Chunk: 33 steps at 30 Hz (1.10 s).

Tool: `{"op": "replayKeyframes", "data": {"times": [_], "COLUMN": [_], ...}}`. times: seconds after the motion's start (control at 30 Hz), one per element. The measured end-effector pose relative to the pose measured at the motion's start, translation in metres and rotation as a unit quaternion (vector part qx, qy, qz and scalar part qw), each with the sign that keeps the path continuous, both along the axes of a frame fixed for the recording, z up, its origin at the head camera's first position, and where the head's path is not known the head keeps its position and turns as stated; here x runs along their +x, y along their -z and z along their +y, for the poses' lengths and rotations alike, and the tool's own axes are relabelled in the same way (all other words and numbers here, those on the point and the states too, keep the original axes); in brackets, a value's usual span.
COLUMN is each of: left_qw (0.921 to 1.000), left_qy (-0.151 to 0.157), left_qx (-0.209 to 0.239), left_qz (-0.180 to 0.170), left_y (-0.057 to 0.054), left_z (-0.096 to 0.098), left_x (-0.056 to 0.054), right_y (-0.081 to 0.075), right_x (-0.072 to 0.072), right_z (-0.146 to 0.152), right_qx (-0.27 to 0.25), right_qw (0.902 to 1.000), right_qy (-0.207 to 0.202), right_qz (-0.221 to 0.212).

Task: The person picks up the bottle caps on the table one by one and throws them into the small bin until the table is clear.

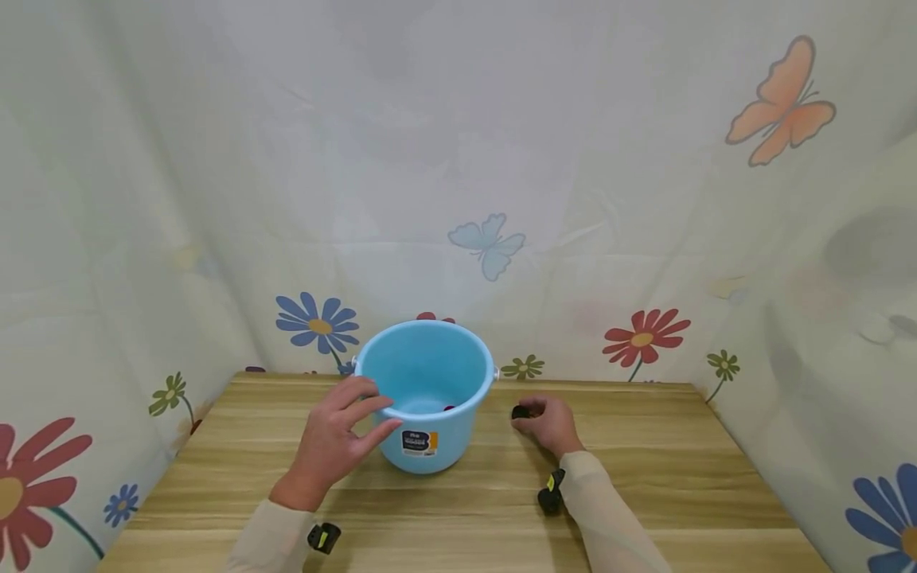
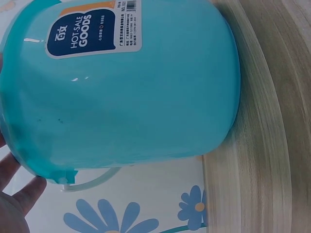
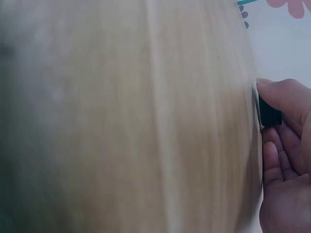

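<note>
A light blue plastic bucket (image 1: 430, 438) with a label stands upright on the wooden table. My left hand (image 1: 333, 438) holds its near left rim, the thumb on the outer side and fingers over the edge. In the left wrist view, fingertips (image 2: 31, 191) touch the rim beside the handle's hinge. Inside the bucket a small dark red thing (image 1: 449, 408) shows just above the near rim; the rest of it is hidden. To the right of the bucket, my right hand (image 1: 550, 426) pinches a small black block-like object (image 3: 270, 112) at the tabletop.
The wooden table (image 1: 645, 493) ends at a white curtain (image 1: 430, 159) printed with flowers and butterflies, which hangs behind and along both sides. Each wrist wears a black strap-on device (image 1: 550, 495). The bucket's handle (image 2: 95, 180) hangs at its far side.
</note>
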<state>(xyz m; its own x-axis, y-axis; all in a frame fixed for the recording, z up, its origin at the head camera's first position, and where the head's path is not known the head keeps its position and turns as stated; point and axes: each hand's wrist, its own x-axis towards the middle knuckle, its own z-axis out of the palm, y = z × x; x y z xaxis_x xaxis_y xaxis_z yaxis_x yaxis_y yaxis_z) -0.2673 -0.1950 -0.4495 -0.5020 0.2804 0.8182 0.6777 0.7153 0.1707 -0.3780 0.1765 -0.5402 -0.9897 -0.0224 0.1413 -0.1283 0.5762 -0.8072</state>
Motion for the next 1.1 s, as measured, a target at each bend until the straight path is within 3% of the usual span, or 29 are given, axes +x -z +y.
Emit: {"op": "replayKeyframes", "data": {"times": [0.7,1.1], "left_qw": [0.9998,0.9999], "left_qy": [-0.003,-0.002], "left_qx": [-0.001,-0.002], "left_qz": [-0.018,-0.016], "left_y": [-0.003,-0.004], "left_z": [0.001,0.001], "left_x": [0.002,0.003], "right_y": [-0.006,-0.011], "right_x": [0.003,0.008], "right_z": [0.002,0.004], "right_qx": [0.002,-0.047], "right_qw": [0.9999,0.9988], "right_qy": [0.017,0.002], "right_qz": [-0.003,-0.011]}}
